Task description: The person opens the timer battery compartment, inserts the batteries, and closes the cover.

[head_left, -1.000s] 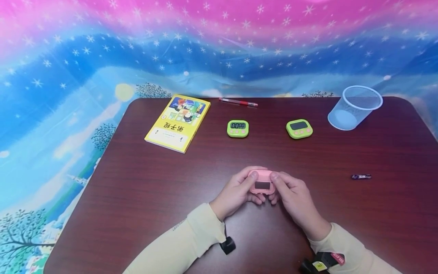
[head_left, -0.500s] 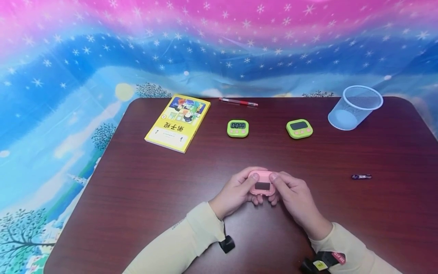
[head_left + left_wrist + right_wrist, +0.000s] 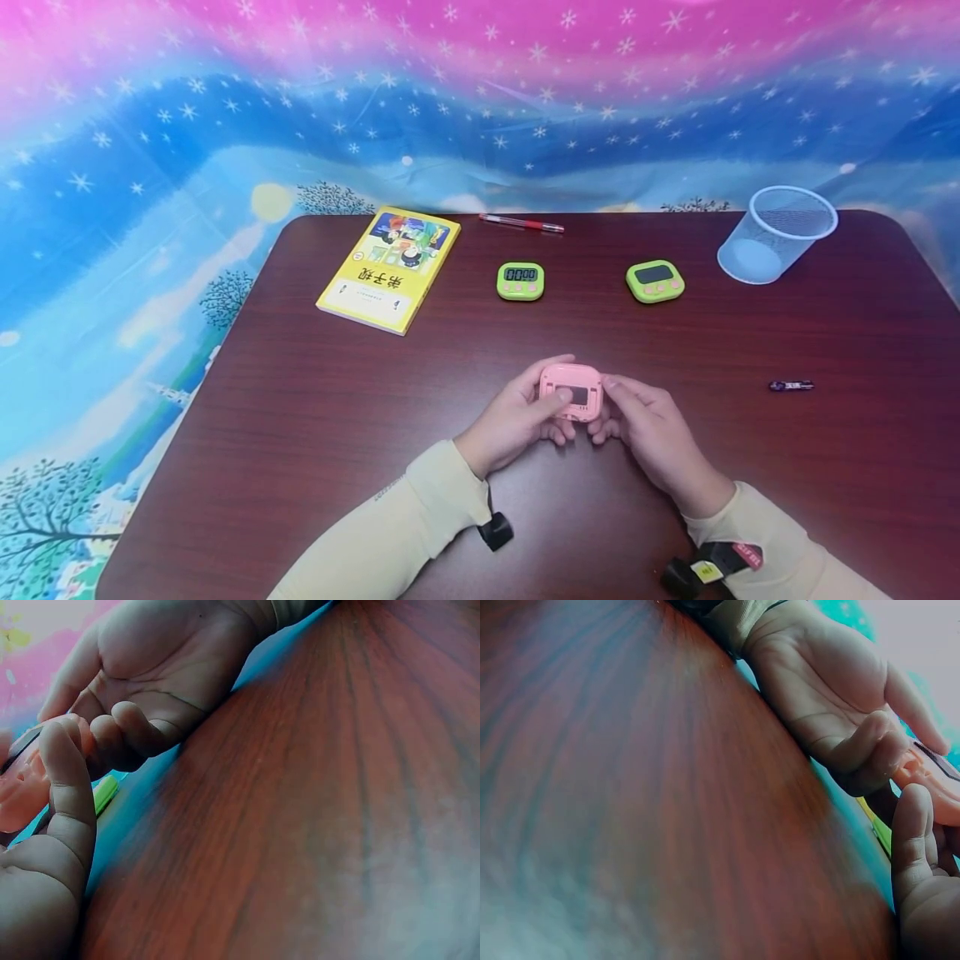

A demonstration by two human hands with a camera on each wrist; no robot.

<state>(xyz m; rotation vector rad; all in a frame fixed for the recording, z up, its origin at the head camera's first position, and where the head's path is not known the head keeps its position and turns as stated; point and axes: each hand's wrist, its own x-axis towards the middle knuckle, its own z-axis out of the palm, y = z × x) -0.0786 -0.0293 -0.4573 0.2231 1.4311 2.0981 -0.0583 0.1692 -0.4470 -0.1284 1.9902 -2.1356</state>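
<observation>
Between both hands is a pink timer (image 3: 572,375), its back turned up, with a dark rectangular area near the middle. My left hand (image 3: 506,419) grips its left side, the thumb lying over the back beside the dark area. At the opposite edge, my right hand (image 3: 658,433) holds the timer with its thumb and fingers. Only part of the timer (image 3: 21,784) appears in the left wrist view, behind the curled fingers. From the right wrist, the timer (image 3: 937,784) shows at the far right.
Two green timers (image 3: 521,282) lie farther back, the left one reading 00:00. A yellow book (image 3: 390,271), a red pen (image 3: 522,223) and a white mesh cup (image 3: 776,237) stand or lie along the back. A small dark battery-like item (image 3: 791,386) lies at right.
The timer has shifted slightly up and left. My left thumb has slid down toward the dark area, and my right thumb has moved from the timer's face to its right edge.
</observation>
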